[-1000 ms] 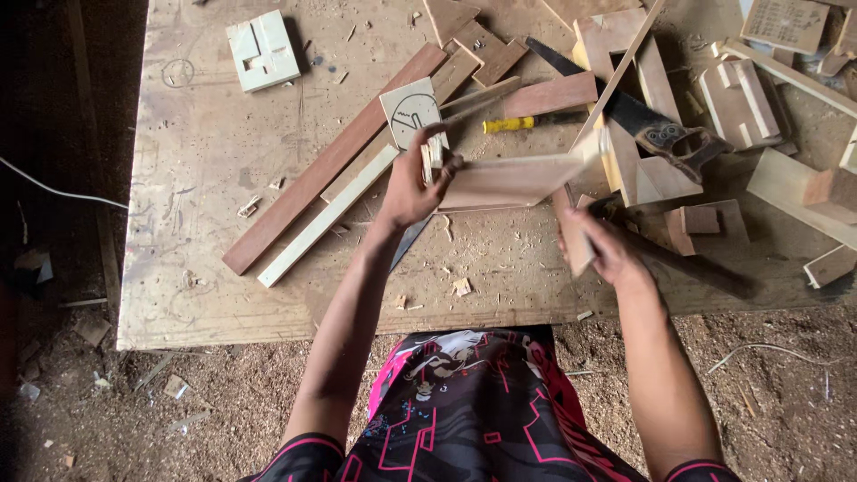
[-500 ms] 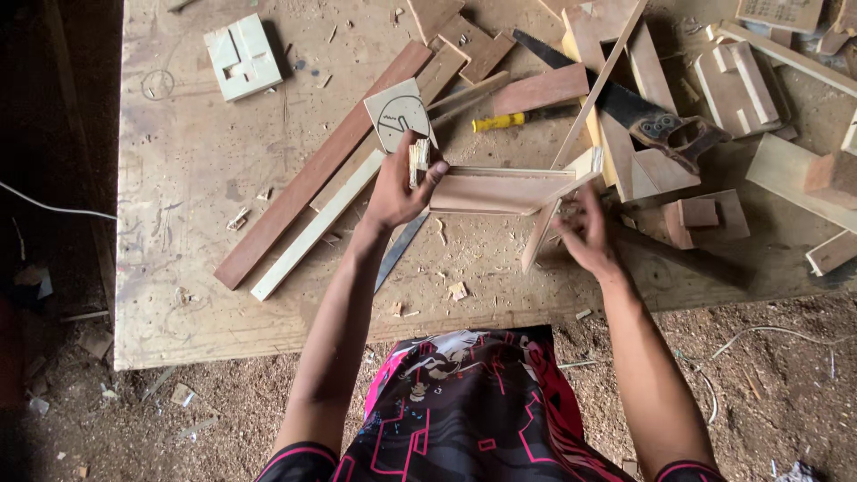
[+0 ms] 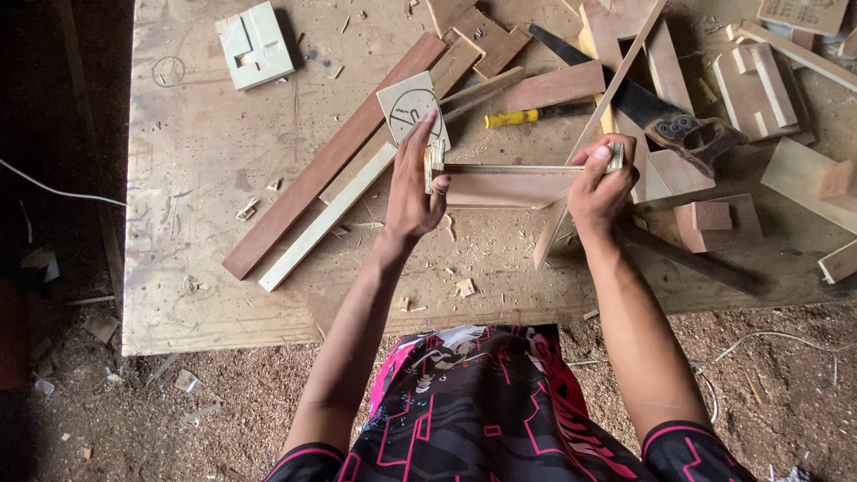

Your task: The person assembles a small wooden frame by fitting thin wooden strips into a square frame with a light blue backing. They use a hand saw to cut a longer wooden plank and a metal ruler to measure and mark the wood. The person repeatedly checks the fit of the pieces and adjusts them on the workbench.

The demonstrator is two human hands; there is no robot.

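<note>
You hold a small open wooden frame point(image 3: 513, 183) up between your two hands, above the middle of the plywood table point(image 3: 205, 232). Your left hand point(image 3: 412, 183) is flat against the frame's left end piece, fingers stretched upward and thumb hooked over the near edge, so that grip is pressed against the wood rather than wrapped round it. Your right hand point(image 3: 600, 183) has its grip curled over the frame's right end, fingertips pinching the top corner. The frame lies level, its long pale panel facing you.

Just behind your left fingertips sits a square plywood offcut point(image 3: 411, 107) with a pencilled curve on it. A long reddish batten point(image 3: 335, 156) and a pale strip point(image 3: 326, 219) lie side by side, running diagonally to your left. Beyond the frame are a yellow-handled tool point(image 3: 513, 117) and a handsaw point(image 3: 643, 103) among loose offcuts. A pale grooved block point(image 3: 254, 45) lies well apart at the far left corner. Sawdust covers the floor point(image 3: 223, 402) near your knees.
</note>
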